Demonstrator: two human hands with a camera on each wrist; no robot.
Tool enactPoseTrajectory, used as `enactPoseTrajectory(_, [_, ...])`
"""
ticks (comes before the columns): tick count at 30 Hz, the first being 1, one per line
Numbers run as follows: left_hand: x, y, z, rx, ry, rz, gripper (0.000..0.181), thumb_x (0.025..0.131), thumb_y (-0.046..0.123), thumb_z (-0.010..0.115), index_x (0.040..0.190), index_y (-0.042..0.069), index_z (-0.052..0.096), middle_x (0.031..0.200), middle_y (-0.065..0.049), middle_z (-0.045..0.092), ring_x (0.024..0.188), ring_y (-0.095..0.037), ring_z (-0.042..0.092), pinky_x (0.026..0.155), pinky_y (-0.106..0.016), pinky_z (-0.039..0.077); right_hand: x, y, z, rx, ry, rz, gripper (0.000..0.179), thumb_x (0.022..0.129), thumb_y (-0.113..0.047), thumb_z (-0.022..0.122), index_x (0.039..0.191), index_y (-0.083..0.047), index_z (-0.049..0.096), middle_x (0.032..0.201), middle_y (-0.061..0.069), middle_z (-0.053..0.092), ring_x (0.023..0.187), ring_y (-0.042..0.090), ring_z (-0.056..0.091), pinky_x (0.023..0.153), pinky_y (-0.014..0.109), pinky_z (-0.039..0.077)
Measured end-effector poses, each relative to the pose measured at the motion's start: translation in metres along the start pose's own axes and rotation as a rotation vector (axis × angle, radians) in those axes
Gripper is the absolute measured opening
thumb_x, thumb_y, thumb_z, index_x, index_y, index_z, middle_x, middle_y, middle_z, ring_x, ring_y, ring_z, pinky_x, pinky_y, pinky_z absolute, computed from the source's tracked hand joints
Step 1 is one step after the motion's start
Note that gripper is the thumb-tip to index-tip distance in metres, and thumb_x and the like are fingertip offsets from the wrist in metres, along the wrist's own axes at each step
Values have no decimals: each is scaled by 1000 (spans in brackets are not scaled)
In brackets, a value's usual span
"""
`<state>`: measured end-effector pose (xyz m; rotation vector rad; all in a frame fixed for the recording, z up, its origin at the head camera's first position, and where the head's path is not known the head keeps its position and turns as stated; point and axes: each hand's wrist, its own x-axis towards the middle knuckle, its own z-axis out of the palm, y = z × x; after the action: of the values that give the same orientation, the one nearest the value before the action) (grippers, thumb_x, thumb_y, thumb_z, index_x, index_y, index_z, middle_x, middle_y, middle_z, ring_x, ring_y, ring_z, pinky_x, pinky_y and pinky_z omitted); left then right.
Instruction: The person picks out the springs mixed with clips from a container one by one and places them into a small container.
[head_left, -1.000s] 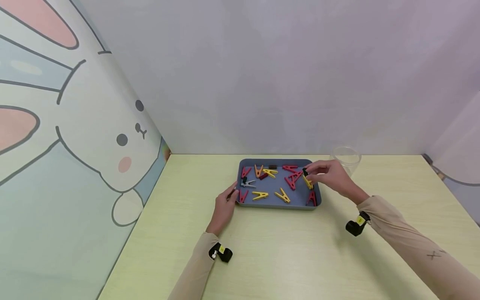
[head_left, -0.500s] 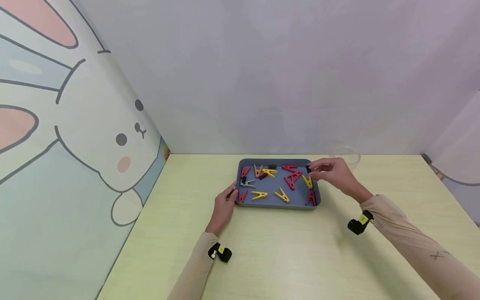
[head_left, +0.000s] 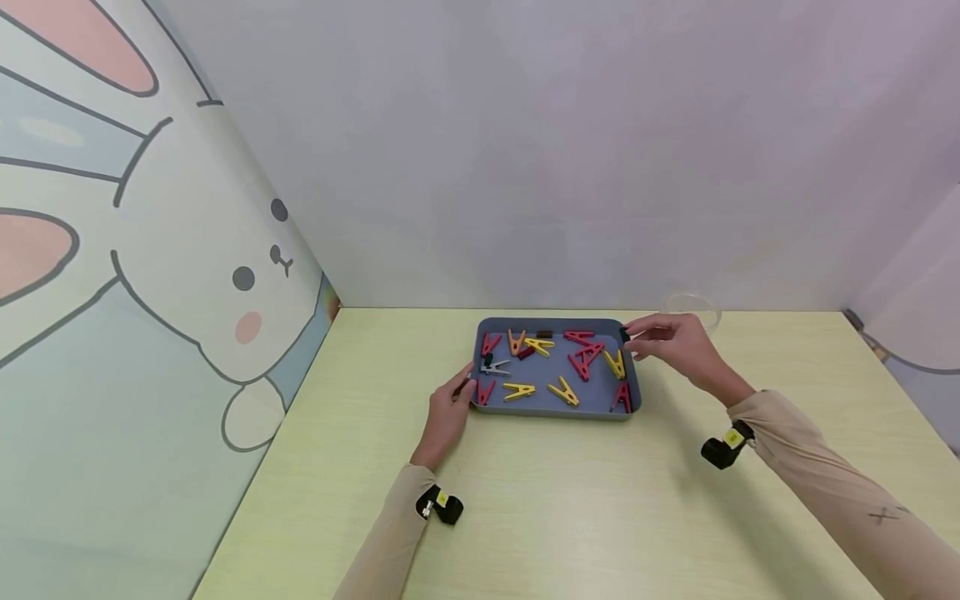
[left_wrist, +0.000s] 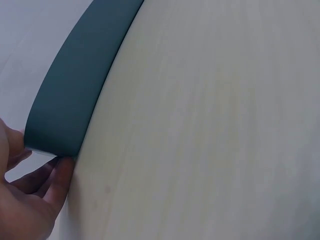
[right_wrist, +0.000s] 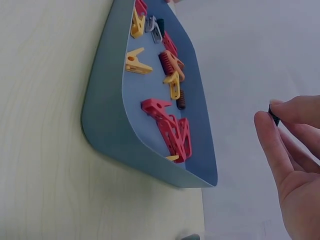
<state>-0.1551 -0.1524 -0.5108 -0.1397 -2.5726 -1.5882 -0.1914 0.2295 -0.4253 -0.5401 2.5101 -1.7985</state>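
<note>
so closest to the bottom edge you get the tan left sleeve (head_left: 386,537) and right sleeve (head_left: 832,492), each with a black wrist camera, over a pale wood table (head_left: 570,508). just left of center, the left hand (head_left: 446,417) has thumb and fingers closed around the near left corner of a blue-grey tray (head_left: 555,415), which sits a bit below mid-frame.

front of the tray: a red clip (head_left: 486,392) at left, two yellow ones in the middle, another red at right. farther back there's a grey clip (head_left: 496,367) at left, then an orange clip (head_left: 517,342), more reds and yellows, plus a couple of dark ridged bits.

right of center, the right hand (head_left: 682,346) is nearly closed in a pinch on a small black piece (head_left: 625,334). that piece sits right between thumb and fingertips, mostly covered, over by the tray's far right corner. right wrist view shows just a dark sliver.

behind that hand is a clear cup (head_left: 693,309), then a pale backdrop (head_left: 525,167), with a cartoon rabbit (head_left: 217,300) filling the left side.
</note>
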Motion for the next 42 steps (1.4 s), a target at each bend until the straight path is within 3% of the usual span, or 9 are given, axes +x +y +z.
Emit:
enactPoseTrajectory(8, [-1, -1, 0, 6, -6, -6, 40, 100, 26, 49, 140, 20, 49, 127, -7, 58, 120, -19, 50, 98, -41, 40, 0, 0, -5, 23, 10, -27, 29, 85, -8, 70, 107, 10, 65, 105, 18, 65, 76, 24, 68, 67, 34, 55])
enactPoseTrajectory(20, [0, 0, -1, 2, 2, -25, 39, 100, 25, 49, 139, 21, 50, 130, -6, 57, 123, -17, 47, 100, -41, 38, 1, -4, -13, 21, 44, 21, 33, 85, -11, 71, 109, 11, 63, 105, 14, 67, 74, 20, 69, 69, 27, 54])
enactPoseTrajectory(31, [1, 1, -1, -5, -7, -5, 40, 100, 25, 49, 140, 19, 50, 129, -7, 57, 121, -18, 48, 100, -42, 38, -1, -2, -23, 29, 105, 63, 33, 84, -13, 73, 109, 7, 65, 89, 10, 71, 73, 28, 68, 69, 30, 54])
enactPoseTrajectory(42, [0, 1, -1, -4, -3, -19, 40, 100, 26, 49, 139, 20, 50, 129, -6, 57, 120, -18, 50, 99, -41, 40, -2, 1, -30, 56, 127, 69, 33, 85, -11, 71, 109, 11, 63, 93, 5, 70, 79, 29, 68, 73, 36, 54])
